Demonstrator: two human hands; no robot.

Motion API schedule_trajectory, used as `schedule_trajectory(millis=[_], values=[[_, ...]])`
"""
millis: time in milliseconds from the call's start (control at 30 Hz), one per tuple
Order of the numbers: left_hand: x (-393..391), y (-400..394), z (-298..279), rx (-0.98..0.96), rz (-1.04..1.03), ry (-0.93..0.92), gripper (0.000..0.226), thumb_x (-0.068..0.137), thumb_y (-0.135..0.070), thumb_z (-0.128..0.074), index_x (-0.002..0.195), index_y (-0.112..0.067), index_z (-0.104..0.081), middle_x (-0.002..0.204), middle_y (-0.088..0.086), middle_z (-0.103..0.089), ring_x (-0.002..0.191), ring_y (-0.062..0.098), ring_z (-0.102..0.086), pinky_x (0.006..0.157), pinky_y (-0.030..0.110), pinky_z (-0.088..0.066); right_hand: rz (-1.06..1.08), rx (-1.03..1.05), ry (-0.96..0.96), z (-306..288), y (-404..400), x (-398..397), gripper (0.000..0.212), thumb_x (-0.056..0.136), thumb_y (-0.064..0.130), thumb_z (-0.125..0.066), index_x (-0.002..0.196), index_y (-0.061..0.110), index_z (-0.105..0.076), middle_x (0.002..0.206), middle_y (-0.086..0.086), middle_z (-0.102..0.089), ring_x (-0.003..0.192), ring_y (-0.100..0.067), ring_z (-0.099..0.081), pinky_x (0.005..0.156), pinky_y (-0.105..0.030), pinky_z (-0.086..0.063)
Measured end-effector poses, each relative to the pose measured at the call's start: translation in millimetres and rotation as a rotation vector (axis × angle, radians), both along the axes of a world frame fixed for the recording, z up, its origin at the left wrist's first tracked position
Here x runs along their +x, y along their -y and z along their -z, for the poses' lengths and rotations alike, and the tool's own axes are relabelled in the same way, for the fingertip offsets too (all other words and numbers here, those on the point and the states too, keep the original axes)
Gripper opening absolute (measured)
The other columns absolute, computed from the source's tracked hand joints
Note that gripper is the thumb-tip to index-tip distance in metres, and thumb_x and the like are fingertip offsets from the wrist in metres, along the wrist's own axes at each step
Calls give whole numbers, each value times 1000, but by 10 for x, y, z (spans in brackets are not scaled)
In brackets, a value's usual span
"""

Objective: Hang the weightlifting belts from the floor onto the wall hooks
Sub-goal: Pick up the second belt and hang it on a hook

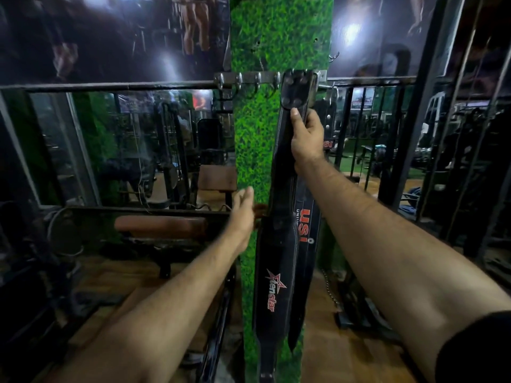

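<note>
Now the right hand (305, 139) grips the black belt (272, 272) just below the hook rail (249, 77), top end up at the hooks; left hand (243, 214) open, fingers straight, touching the belt's left edge.

Front belt (275, 275) showing black, pale stitching along edges, red-and-white star logo with red lettering. Second belt (305, 225) behind it showing black, bold red letters, small white print beside them. Pillar (254, 150) wearing mottled green grass pattern, dark holes dotting it. Hook rail (249, 77) gleaming dull silver-grey. Bench pads (160, 225) showing reddish brown. Floor (348, 355) glowing orange-brown wood tone. Sleeve (481, 349) at right arm showing black.
</note>
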State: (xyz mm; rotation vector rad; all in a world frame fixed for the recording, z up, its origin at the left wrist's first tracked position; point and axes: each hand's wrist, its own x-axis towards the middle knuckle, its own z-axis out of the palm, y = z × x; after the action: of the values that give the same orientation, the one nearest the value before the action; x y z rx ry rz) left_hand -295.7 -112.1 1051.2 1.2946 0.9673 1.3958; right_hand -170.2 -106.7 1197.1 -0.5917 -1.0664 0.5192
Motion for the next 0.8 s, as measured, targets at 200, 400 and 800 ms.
schedule_trajectory(millis=[200,400,800], values=[[475,72,-870,477,-170,-220,21,102,-31,-47,95,-12,-55,86,2,-60,80,14,-54,73,39,-47,10,-33,-25,28,-51,60,18,101,16,-57,84,19,-57,81,-1,-62,77,-14,-58,71,-29,-51],[439,-39,241,480,-352,-536,27,104,-25,-47,81,-17,-37,59,0,-42,56,20,-43,52,39,-32,-58,-75,-87,134,-175,194,10,102,17,-56,93,19,-61,98,-6,-67,95,-19,-62,95,-43,-54],[323,128,311,-32,42,-303,54,102,-43,-50,144,-10,-48,136,-6,-56,120,5,-45,99,21,-32,-111,-115,-51,431,-211,297,15,102,17,-59,88,13,-60,80,3,-66,70,-3,-61,68,-20,-52]])
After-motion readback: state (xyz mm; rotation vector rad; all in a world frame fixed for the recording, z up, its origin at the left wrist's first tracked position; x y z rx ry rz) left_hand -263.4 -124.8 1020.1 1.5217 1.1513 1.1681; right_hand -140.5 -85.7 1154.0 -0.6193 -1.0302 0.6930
